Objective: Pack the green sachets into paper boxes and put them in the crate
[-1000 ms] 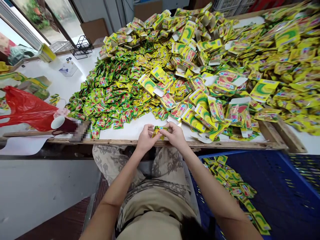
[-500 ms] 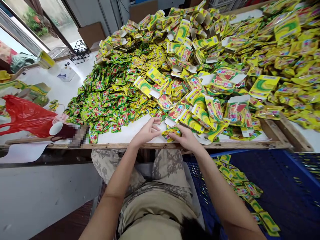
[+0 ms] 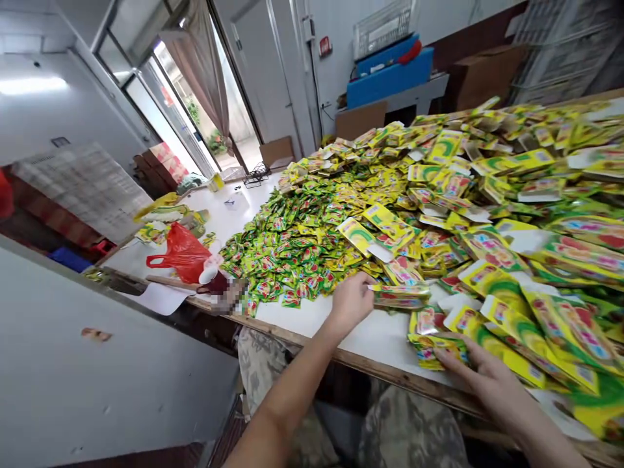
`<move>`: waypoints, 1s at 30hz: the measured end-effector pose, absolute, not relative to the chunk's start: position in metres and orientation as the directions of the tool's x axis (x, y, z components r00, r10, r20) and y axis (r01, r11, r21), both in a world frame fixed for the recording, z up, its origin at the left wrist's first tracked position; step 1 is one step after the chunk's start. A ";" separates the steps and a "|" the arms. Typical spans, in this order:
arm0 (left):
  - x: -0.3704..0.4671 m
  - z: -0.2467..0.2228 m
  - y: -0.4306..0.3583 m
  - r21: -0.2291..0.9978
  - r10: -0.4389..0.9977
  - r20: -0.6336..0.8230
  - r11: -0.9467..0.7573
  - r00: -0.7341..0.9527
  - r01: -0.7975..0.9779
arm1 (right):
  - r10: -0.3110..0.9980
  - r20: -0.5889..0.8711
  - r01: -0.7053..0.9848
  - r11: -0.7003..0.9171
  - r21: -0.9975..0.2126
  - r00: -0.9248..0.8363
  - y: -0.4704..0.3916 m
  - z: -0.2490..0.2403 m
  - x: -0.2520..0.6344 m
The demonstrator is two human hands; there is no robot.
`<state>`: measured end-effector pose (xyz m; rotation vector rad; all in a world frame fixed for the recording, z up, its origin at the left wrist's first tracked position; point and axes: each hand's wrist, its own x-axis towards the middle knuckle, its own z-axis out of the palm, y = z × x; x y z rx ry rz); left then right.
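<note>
My left hand [image 3: 351, 300] is closed on the left end of a long yellow-green packet [image 3: 400, 296], which lies level just above the table's front part. My right hand [image 3: 480, 367] grips several small candy packets [image 3: 436, 351] between thumb and fingers, near the wooden front edge. Beyond my left hand spreads a heap of small green packets [image 3: 297, 260]. Flattened and open yellow boxes [image 3: 507, 335] lie around and behind my right hand.
A red plastic bag [image 3: 182, 253] and a dark mug [image 3: 214, 281] stand at the table's left. The wooden edge [image 3: 380, 370] runs along the front. Blue containers [image 3: 390, 78] sit at the back.
The view has swung left and up. My left hand, empty before, has taken hold of a long packet. My right hand still holds its small packets, and the hands are farther apart.
</note>
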<state>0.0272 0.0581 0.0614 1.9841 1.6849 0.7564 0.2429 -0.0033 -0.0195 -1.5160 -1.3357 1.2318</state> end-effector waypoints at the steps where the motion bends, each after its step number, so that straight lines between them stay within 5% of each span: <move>1: 0.016 0.072 0.055 0.608 0.976 0.172 -0.213 0.134 0.765 | 0.985 -0.170 0.226 -0.163 -0.960 -0.009 -0.002 -0.016 0.239; 5: -0.008 0.098 0.048 0.484 0.945 0.157 -0.327 0.287 0.812 | 0.989 0.008 0.180 0.035 -0.983 -0.147 0.005 0.007 0.207; 9: -0.007 0.088 0.048 0.630 0.914 0.039 -0.336 0.404 0.700 | 0.940 0.033 0.154 0.090 -0.984 -0.340 0.014 0.012 0.173; 13: -0.007 0.055 0.043 0.951 0.973 0.014 -0.084 0.229 0.298 | 0.978 -0.061 0.064 -0.049 -0.997 -0.199 0.015 -0.006 0.166; 17: -0.008 0.015 0.032 0.994 0.963 -0.104 0.109 0.249 -0.006 | 0.975 -0.140 -0.006 -0.143 -0.990 -0.172 0.011 -0.016 0.170; 24: -0.006 -0.005 0.021 0.981 0.968 -0.156 0.176 0.197 -0.084 | 0.994 -0.026 0.090 -0.035 -0.995 0.102 0.012 0.000 0.192; 30: -0.005 -0.005 0.020 0.985 0.949 -0.119 0.149 0.292 -0.082 | 0.959 0.282 0.313 0.258 -0.914 0.031 0.033 0.043 0.193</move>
